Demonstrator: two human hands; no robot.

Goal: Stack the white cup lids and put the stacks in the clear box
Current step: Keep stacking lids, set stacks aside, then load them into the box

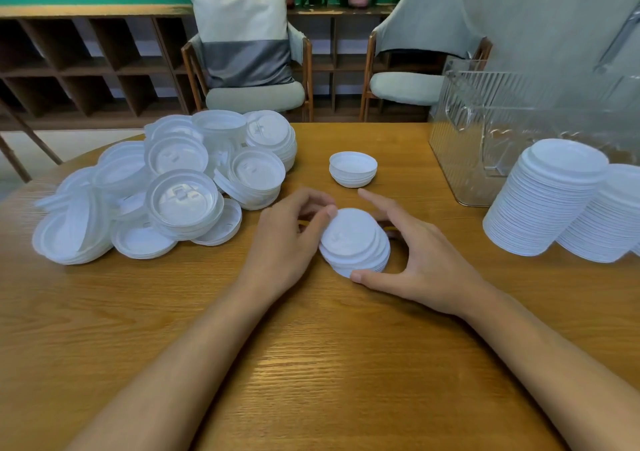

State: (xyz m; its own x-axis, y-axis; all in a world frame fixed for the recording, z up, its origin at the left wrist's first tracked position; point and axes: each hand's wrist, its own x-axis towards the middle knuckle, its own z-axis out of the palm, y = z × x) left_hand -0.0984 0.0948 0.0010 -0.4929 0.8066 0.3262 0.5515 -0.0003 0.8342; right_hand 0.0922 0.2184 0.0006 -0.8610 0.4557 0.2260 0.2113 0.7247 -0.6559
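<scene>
Far left, on the wood-grain tabletop (311, 364): loose heap of lids (166, 187), thin white and translucent plastic. They are round with raised rims, some dome up, some hollow side up and showing a moulded sip tab, many overlapping or tilted.

Just right of the heap: left grip (287, 239), fingers curled round the left edge of the small stack (353, 242), thumb tip on its far upper rim.

The small stack lies between the two grips. It is a few nested lids, smooth flat top facing up, tilted a little toward the camera, with layered ribbed edges showing on its right side.

Right grip (422, 260): thumb pressed to the stack's near rim, forefinger straight and off the stack, the other fingers curled behind its right side and partly hidden.

Beyond the grips, apart from them: upturned stack (353, 169), shallow and bowl-like, hollow side up.

Right: clear box (485, 132), rigid ribbed transparent walls, standing at the tabletop's far edge. Whether it holds any lids cannot be told.

In front of the box: two tall stacks (550, 201), tightly nested, flaring wider toward the base, touching each other.
</scene>
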